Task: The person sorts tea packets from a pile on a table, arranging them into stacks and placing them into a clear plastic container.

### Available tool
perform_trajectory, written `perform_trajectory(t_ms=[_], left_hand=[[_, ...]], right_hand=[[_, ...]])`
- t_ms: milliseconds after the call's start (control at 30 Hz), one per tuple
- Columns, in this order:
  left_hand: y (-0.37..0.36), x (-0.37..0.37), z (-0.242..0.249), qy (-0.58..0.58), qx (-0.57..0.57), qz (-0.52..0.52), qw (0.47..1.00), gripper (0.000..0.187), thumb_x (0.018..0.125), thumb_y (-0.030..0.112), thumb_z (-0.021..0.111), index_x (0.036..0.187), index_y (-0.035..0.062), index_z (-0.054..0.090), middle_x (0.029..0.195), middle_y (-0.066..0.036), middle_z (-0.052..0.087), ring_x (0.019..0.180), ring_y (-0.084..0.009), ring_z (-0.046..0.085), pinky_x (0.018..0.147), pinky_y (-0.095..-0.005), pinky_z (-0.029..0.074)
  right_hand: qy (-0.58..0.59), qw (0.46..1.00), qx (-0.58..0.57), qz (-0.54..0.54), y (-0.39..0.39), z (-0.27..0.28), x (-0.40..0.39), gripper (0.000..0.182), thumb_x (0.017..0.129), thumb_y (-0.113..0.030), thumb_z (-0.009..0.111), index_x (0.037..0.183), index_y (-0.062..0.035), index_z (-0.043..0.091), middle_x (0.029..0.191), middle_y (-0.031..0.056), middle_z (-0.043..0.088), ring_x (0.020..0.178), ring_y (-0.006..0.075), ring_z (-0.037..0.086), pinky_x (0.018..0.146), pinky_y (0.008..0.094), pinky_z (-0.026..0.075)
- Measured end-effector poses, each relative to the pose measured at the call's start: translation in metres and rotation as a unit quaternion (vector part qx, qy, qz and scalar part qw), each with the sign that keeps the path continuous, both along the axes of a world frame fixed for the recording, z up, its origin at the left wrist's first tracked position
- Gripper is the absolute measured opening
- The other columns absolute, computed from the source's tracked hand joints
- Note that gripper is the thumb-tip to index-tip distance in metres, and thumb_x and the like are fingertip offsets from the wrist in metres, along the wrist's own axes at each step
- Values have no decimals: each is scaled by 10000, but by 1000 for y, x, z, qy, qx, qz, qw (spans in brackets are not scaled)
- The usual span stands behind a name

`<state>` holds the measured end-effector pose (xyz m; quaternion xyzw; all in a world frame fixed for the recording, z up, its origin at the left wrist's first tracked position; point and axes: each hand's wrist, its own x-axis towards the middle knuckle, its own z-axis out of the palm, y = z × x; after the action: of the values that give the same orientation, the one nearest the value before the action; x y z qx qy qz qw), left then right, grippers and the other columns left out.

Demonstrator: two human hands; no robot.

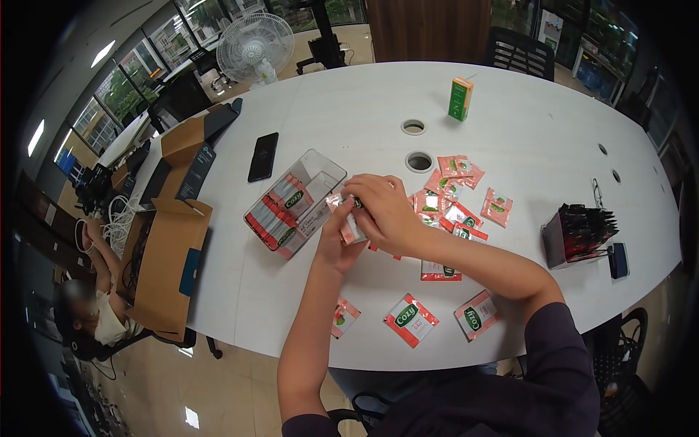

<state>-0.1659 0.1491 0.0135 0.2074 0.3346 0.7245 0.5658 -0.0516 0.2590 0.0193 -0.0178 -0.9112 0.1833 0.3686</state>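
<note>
Both my hands are close together over the table, just right of a clear plastic box [325, 169]. My left hand [336, 244] grips a red-and-white Cozy tea sachet [352, 230] from below. My right hand [386, 215] closes over its top, its fingers curled against it; whether more than one sachet is held is hidden. Inside the box stands a row of packed sachets [280, 200]. To the right of my hands lies a loose pile of sachets [444, 193]. Single sachets lie nearer me, among them one Cozy sachet [411, 319] and another sachet [477, 315].
An open cardboard box [171, 255] stands at the left edge, near a phone [263, 156]. A drink carton [459, 99] is at the back, beyond two cable holes [419, 161]. At right stands a holder with dark packets [575, 237]. A person [109, 313] sits at left.
</note>
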Motion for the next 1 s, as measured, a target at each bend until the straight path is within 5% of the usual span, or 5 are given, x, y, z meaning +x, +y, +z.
perform_trajectory(t_ms=[233, 367, 833, 900, 1000], left_hand=[[2, -5, -4, 72, 53, 8, 996, 909, 880, 639, 652, 1536, 100, 327, 1447, -73, 498, 1338, -231, 503, 1091, -455, 443], [5, -11, -17, 71, 40, 28, 996, 935, 889, 633, 655, 1556, 96, 278, 956, -51, 670, 1082, -188, 660, 912, -380, 552], [0, -4, -10, 149, -2, -2, 989, 1125, 801, 633, 751, 1594, 82, 175, 634, 28, 582, 1083, -138, 648, 937, -410, 532], [0, -1, -7, 122, 24, -4, 992, 1101, 812, 533, 792, 1597, 83, 166, 655, 30, 586, 1074, -124, 646, 945, -428, 527], [0, -6, -8, 117, 17, -27, 993, 1075, 800, 356, 819, 1600, 109, 144, 1102, -29, 541, 1148, -123, 582, 939, -380, 528]], right_hand=[[-55, 989, -30, 136, 1, 27, 11, 936, 770, -206, 760, 1545, -52, 258, 1470, 167, 467, 1368, 327, 446, 1174, 539, 247], [-136, 989, -7, 55, -1, 32, 9, 1085, 692, -212, 848, 1567, -65, 225, 1470, 170, 463, 1328, 315, 496, 1170, 581, 256], [-197, 979, -39, 45, -1, 39, 10, 1237, 606, -133, 901, 1594, -105, 156, 1352, 105, 571, 1247, 298, 559, 1186, 573, 249], [-216, 975, -38, 36, 0, 44, 11, 1244, 599, -125, 904, 1593, -103, 157, 1339, 107, 575, 1237, 299, 562, 1185, 567, 249], [-193, 981, -2, 27, 1, 40, 11, 1243, 597, -123, 900, 1594, -110, 158, 1305, 111, 577, 1238, 300, 548, 1168, 565, 272]])
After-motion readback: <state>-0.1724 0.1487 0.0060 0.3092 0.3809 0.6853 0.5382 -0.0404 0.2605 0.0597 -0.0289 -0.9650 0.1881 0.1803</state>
